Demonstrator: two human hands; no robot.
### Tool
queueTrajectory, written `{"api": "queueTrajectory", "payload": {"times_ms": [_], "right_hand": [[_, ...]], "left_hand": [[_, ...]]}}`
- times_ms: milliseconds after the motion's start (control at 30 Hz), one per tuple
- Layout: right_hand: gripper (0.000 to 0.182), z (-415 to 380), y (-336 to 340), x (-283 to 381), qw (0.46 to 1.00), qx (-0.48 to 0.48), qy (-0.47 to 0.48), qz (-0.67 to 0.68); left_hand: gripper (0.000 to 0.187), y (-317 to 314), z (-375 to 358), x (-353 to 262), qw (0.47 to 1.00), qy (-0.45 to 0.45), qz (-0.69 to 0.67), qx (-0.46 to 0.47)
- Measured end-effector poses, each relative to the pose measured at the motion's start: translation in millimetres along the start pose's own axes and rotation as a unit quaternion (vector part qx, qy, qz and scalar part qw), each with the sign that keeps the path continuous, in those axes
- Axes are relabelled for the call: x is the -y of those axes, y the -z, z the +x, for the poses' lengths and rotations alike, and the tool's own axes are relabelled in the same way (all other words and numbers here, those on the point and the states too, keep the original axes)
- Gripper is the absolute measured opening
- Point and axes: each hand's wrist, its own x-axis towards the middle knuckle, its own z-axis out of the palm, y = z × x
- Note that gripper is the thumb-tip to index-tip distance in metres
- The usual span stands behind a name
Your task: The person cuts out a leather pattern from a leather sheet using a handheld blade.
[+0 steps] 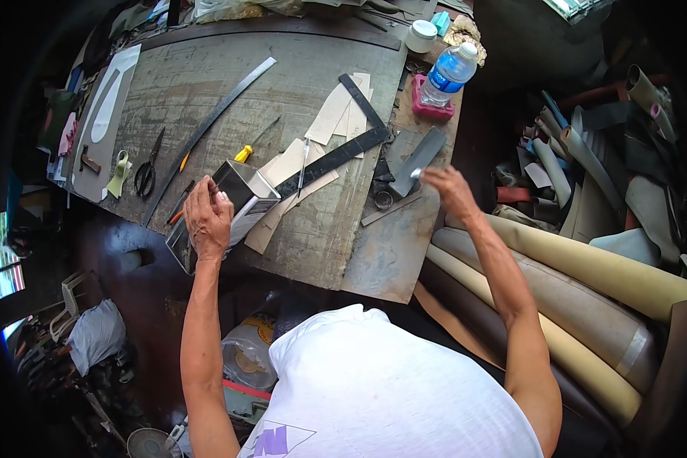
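Observation:
An open rectangular box (253,189), dark inside with pale edges, sits tilted at the near edge of the worktable. My left hand (208,220) is closed over its side, fingers bent together, hiding part of it. Over the table's right part, my right hand (450,192) pinches a small white object (416,174) that is too small to name. Below that hand lie a flat grey block (420,160) and a small round dark container (383,200). Beside the box are a black metal square (332,156), pale cut pieces (282,162) and a yellow-handled awl (244,153).
Scissors (148,172), a long metal strip (214,120) and a hammer (90,162) lie on the table's left part. A water bottle (449,75) stands in a pink tray (433,108) near a white jar (421,36). Large material rolls (588,259) fill the right side.

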Motion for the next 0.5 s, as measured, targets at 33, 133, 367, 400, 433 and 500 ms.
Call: {"api": "queueTrajectory", "payload": {"times_ms": [33,133,367,400,433,500], "right_hand": [[0.047,13,6,-20,0.998,-0.055,-0.035,-0.015],[0.046,36,4,-58,0.981,-0.127,-0.114,-0.090],[0.046,-11,-4,12,0.999,-0.029,-0.019,0.007],[0.044,-4,2,-4,0.998,-0.053,-0.038,0.016],[0.044,13,8,-21,0.992,-0.110,-0.062,-0.015],[0.044,33,6,-46,0.983,-0.145,-0.088,-0.071]], "left_hand": [[0.042,0,1,-1,1.000,0.001,0.002,-0.001],[0.042,2,1,-2,1.000,0.004,0.006,0.001],[0.046,-2,0,3,1.000,0.020,-0.011,0.019],[0.044,0,-3,1,1.000,0.012,-0.009,0.018],[0.043,2,0,0,1.000,0.006,-0.005,0.012],[0.043,1,0,-1,1.000,0.008,-0.005,0.011]]}}
